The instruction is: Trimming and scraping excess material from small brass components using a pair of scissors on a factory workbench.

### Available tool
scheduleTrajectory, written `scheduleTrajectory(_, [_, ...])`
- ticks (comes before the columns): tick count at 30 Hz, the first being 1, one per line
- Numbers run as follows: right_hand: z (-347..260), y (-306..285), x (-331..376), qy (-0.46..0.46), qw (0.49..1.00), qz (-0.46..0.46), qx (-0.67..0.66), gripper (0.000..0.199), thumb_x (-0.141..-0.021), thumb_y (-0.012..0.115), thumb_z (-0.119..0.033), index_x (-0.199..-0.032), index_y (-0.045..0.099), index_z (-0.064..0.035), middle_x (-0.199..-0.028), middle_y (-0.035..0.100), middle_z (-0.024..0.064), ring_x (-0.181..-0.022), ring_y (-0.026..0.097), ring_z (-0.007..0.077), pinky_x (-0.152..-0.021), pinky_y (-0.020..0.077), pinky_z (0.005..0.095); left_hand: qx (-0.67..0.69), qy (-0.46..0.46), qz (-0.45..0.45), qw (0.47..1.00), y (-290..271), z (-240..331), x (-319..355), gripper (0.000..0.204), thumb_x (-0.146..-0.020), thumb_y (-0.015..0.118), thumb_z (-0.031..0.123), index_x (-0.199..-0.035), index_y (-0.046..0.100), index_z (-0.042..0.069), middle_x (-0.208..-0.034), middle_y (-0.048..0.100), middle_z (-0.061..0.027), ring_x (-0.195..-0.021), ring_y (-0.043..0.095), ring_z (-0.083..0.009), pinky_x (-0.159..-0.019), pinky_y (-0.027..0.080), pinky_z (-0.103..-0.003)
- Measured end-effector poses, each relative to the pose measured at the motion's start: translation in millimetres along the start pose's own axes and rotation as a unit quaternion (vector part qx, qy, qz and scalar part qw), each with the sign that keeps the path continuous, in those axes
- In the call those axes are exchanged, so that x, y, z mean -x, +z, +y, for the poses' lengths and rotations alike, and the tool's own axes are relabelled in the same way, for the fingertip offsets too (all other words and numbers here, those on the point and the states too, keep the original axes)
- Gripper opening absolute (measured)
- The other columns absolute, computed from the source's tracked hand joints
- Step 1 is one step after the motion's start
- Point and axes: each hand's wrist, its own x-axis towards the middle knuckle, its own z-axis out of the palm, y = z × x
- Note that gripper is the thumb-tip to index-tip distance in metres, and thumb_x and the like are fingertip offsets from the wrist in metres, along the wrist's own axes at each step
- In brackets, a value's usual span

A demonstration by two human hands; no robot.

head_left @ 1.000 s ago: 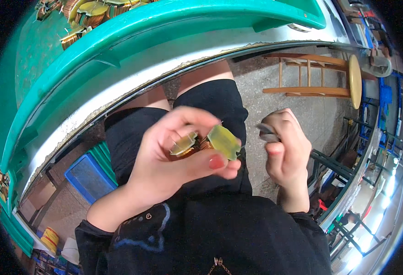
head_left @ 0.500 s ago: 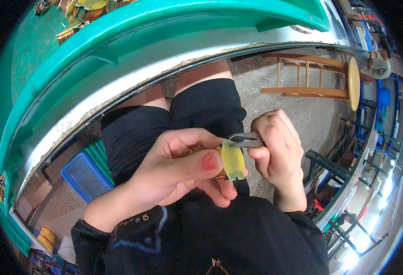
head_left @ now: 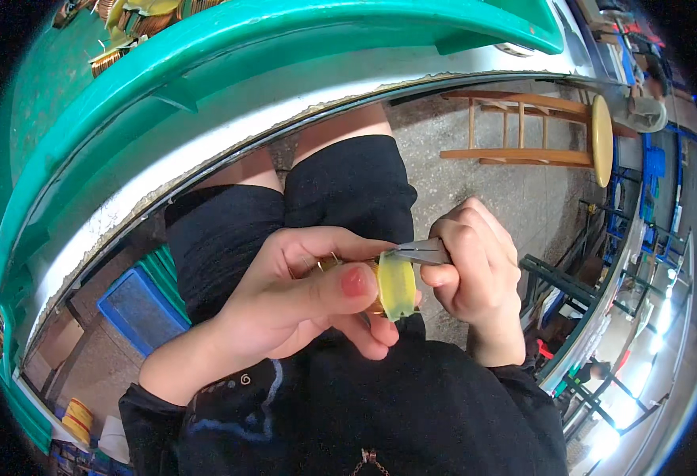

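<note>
Above my lap, my left hand (head_left: pixel 297 297) grips a small copper-wire coil (head_left: pixel 397 287) wrapped in yellow tape. The thumb lies across its near side, and the fingers curl behind and below, hiding much of the copper. Thin wire ends poke up beside the thumb. My right hand (head_left: pixel 479 266) is closed around pliers (head_left: pixel 426 251), whose handles are hidden inside the fist. The narrow metal jaws point left, closed together at the upper edge of the coil's yellow face. Whether a wire sits between the jaw tips is too small to tell.
Ahead, a large green tray (head_left: pixel 229 44) rests on a white tabletop (head_left: pixel 277 107), with several copper coils (head_left: pixel 146 22) at its far left. A blue crate (head_left: pixel 144 309) is low on the left. A wooden stool (head_left: pixel 523 151) lies sideways in view at the right, near dark racks.
The plier jaws were slightly apart and are now together at the coil's upper edge. The coil has tilted a little in my left hand. The whole view has shifted slightly.
</note>
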Motion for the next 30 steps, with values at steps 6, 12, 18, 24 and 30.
scheduleTrajectory(6, [0,3,-1,0.023,0.999,-0.018,0.023,0.031,-0.084,0.059,-0.033,-0.078,0.053,-0.0028,-0.069,0.047,0.0073,-0.057,0.043,0.0216,-0.055,0.0408,0.0299,-0.061,0.090,0.056,0.993,7,-5,-1,0.039,-0.076,0.069,0.003,-0.109,0.051,-0.007,-0.098,0.061,-0.0214,-0.070,0.064,-0.0241,-0.058,0.056,-0.029])
scheduleTrajectory(12, [4,7,0,-0.002,0.999,0.020,0.035,0.033,-0.086,0.058,-0.033,-0.078,0.053,-0.0016,-0.069,0.048,0.0083,-0.057,0.043,0.0218,-0.055,0.0412,0.0302,-0.235,0.304,0.053,0.922,3,-22,-4,0.055,-0.062,0.072,-0.016,-0.111,0.051,-0.002,-0.101,0.058,-0.0166,-0.075,0.064,-0.0241,-0.065,0.057,-0.031])
scheduleTrajectory(18, [0,12,2,0.003,0.996,0.062,0.056,0.036,-0.089,0.053,-0.034,-0.079,0.053,0.0003,-0.069,0.050,0.0096,-0.057,0.044,0.0224,-0.055,0.0416,0.0311,-0.306,0.376,0.040,0.874,6,-19,-6,0.054,-0.062,0.072,-0.016,-0.110,0.053,0.001,-0.100,0.058,-0.0162,-0.076,0.065,-0.0256,-0.070,0.056,-0.032])
scheduleTrajectory(24, [-5,20,2,0.074,0.990,0.112,-0.052,0.037,-0.091,0.050,-0.034,-0.079,0.054,0.0011,-0.071,0.052,0.0102,-0.059,0.046,0.0228,-0.057,0.0424,0.0320,-0.298,0.360,0.024,0.884,-7,-18,-9,0.053,-0.062,0.072,-0.016,-0.109,0.054,0.001,-0.102,0.058,-0.0167,-0.078,0.064,-0.0251,-0.071,0.055,-0.031])
scheduleTrajectory(30, [-3,17,3,0.090,0.988,0.101,-0.071,0.039,-0.091,0.048,-0.036,-0.080,0.054,0.0014,-0.073,0.053,0.0107,-0.061,0.047,0.0231,-0.060,0.0431,0.0326,-0.300,0.333,0.023,0.894,-7,-14,-6,0.055,-0.060,0.075,-0.014,-0.109,0.055,0.001,-0.104,0.059,-0.0168,-0.085,0.064,-0.0246,-0.073,0.054,-0.030])
